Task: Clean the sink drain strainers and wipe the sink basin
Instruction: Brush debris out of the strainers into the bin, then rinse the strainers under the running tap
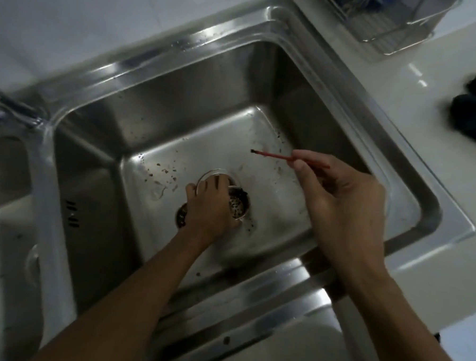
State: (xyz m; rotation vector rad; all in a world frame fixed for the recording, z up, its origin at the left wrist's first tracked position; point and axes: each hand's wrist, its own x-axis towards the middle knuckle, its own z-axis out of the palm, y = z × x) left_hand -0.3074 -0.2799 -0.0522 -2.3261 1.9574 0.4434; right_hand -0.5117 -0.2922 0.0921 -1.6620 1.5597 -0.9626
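A steel sink basin (261,143) fills the view, its floor dotted with dark crumbs. At the drain in the middle, my left hand (209,206) grips a perforated metal strainer (237,206), fingers curled over its rim. A dark piece of the strainer (181,217) shows to the left of that hand. My right hand (343,202) hovers above the basin's right side and pinches a thin red stick (276,156) with a dark tip pointing left. The stick's tip is apart from the strainer.
A second basin (5,223) lies at the left, with the tap (11,107) over the divider. On the white counter at the right lie dark cloth items (475,110). A wire dish rack (391,20) stands at the top right.
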